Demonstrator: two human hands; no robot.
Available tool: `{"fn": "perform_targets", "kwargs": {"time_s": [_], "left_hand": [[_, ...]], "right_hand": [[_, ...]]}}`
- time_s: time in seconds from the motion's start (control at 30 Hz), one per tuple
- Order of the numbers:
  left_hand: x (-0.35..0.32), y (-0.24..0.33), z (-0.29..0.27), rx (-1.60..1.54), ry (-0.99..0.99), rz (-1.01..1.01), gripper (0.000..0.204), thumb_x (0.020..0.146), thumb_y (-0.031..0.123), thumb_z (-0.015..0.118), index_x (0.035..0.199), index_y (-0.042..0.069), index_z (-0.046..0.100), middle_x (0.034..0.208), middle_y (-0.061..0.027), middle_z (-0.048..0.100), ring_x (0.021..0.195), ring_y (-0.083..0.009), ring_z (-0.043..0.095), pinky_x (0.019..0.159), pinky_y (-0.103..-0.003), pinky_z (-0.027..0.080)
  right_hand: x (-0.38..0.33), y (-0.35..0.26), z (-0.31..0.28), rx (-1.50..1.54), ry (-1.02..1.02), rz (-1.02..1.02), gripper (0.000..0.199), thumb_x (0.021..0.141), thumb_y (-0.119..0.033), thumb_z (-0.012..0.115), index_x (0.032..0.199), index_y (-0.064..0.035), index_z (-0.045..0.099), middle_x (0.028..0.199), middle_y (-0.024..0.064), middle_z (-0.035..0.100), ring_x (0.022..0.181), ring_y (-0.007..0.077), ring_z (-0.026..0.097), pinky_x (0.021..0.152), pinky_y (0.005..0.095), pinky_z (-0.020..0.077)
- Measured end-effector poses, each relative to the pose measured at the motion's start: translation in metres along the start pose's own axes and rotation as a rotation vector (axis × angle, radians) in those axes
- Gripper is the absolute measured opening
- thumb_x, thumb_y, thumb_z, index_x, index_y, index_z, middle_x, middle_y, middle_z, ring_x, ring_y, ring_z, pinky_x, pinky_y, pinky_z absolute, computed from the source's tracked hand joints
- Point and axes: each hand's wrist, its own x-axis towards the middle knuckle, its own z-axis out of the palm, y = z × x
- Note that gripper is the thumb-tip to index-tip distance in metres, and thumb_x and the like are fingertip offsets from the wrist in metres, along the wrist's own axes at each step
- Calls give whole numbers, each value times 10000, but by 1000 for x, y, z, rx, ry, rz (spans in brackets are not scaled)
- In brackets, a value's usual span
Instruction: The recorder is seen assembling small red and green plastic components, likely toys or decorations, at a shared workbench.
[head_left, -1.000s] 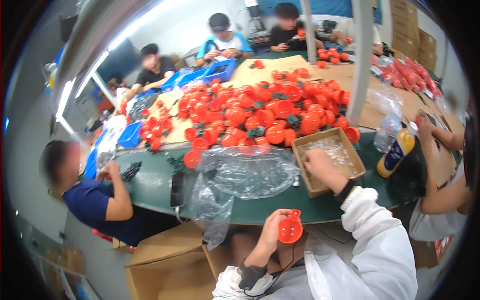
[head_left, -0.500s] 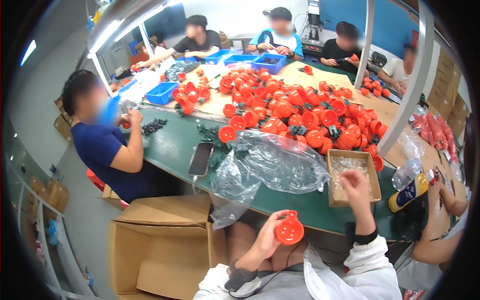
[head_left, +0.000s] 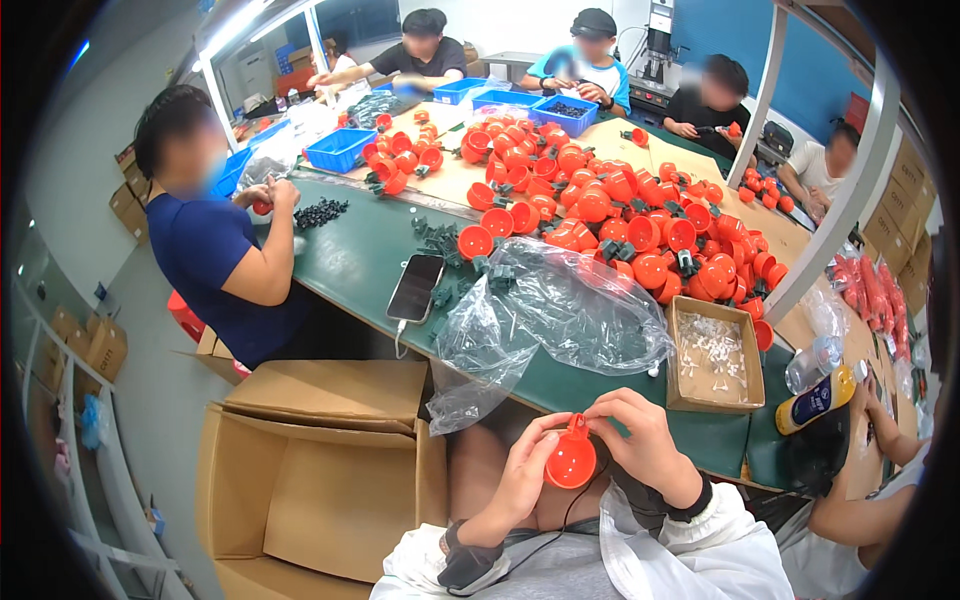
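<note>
The small cup [head_left: 571, 462] is orange-red, round and shiny. It has a little tab [head_left: 578, 424] of the same colour on its rim. The tab points away from the person, to the green table [head_left: 352, 248]. The left hand [head_left: 522, 478] and right hand [head_left: 645, 446] hold the cup up between them.

A green worktop [head_left: 355, 240] was partly covered with tan cardboard sheeting [head_left: 672, 152].
Red plastic cups [head_left: 592, 204] lay heaped there; on bare green lay a smartphone [head_left: 416, 288], a crumpled clear plastic bag [head_left: 575, 312], dark green pieces [head_left: 438, 238], small black parts [head_left: 321, 213] and a shallow cardboard box [head_left: 714, 403].
</note>
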Motion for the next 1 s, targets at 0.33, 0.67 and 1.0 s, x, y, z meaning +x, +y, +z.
{"fn": "perform_targets", "kwargs": {"time_s": [0.33, 0.67, 1.0], "left_hand": [[-5, 10, -13, 88, 88, 106, 333, 954, 180, 345, 1195, -17, 462, 1106, -91, 565, 995, -111, 539, 875, -238, 420], [-27, 30, -37, -108, 212, 293, 426, 952, 251, 245, 1186, -51, 436, 1126, -176, 542, 984, -240, 564, 848, -389, 474], [-43, 28, -53, -89, 245, 216, 428, 942, 221, 256, 1176, -77, 455, 1114, -183, 559, 969, -254, 581, 853, -376, 476]], "right_hand": [[35, -7, 8, 110, -243, -16, 138, 705, -36, 682, 822, -32, 608, 786, 89, 568, 745, 236, 582, 661, 305, 473], [180, 112, 111, -229, -61, 76, 265, 723, -76, 634, 980, -31, 586, 924, 189, 586, 845, 346, 593, 738, 416, 482], [176, 118, 116, -435, -179, 255, 307, 635, -155, 703, 856, 27, 592, 943, 219, 539, 900, 372, 559, 786, 421, 464]]}}
